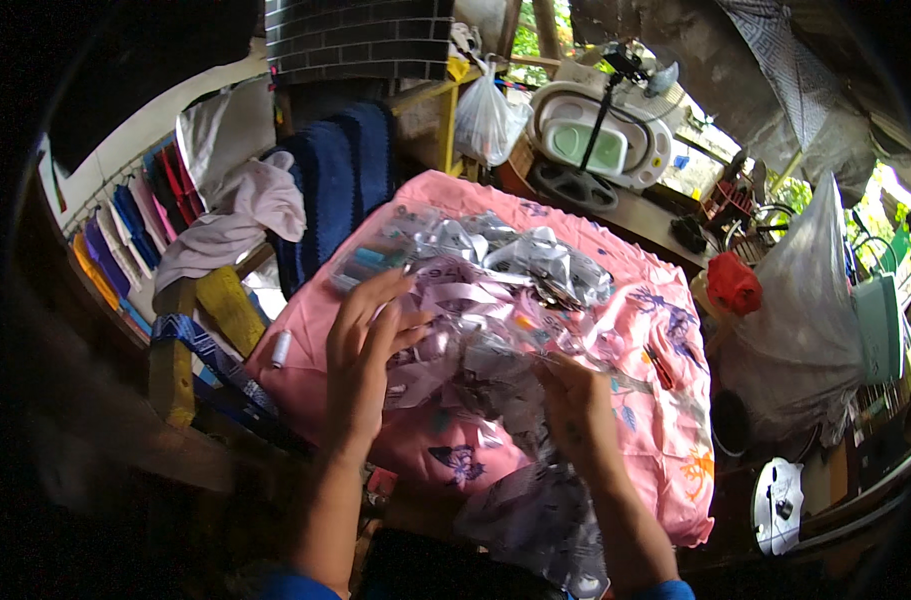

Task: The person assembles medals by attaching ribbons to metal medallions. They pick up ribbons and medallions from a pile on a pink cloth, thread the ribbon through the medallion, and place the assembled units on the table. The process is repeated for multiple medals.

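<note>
My left hand (367,335) is at the left side of a pile of crinkled see-through plastic bags (460,300), its fingers spread and apart. My right hand (579,408) is closed at the pile's near right side, its fingertips pinching a greyish clear plastic bag (505,375). That plastic hangs down past the front edge of a pink cloth (655,440) printed with butterflies. Behind the left fingers, a clear box (393,235) holds what look like thread spools. Shiny silver-grey packets (555,262) lie at the back of the pile.
A white thread spool (281,349) stands on the cloth at left, and a small red-and-black tool (658,367) lies at right. A blue quilted chair back (340,190) rises at far left. Plastic basins (595,140) sit behind; a large translucent bag (795,320) hangs right.
</note>
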Motion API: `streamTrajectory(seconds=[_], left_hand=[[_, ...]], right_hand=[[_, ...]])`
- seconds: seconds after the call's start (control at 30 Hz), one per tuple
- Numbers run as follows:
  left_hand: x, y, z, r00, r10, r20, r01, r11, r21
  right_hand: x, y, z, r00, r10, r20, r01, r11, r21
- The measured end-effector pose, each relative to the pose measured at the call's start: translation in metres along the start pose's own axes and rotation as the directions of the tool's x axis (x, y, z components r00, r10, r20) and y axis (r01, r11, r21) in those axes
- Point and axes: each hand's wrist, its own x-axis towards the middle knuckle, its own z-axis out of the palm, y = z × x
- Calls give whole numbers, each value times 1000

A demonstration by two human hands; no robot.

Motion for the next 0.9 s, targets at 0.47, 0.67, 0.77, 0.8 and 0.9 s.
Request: streamTrajectory(seconds=[0.47,0.67,0.77,0.8,0.9], left_hand=[[-102,-68,-52,994,-84,-65,66,966,-250],[-64,-64,-106,997,-14,-76,10,999,-54],[-83,-110,-171,951,-170,-258,98,958,-271],[-92,-127,-195,931,-216,-295,110,936,-336],[-86,-114,-169,891,-261,-372,205,961,-185]], right_hand=[[86,-87,0,960,-96,263,-7,930,367],[106,-94,128,966,-249,69,169,810,562],[90,-95,219,959,-238,-150,281,776,565],[72,-99,237,962,-237,-134,271,796,541],[36,-97,250,994,-94,-49,105,810,576]])
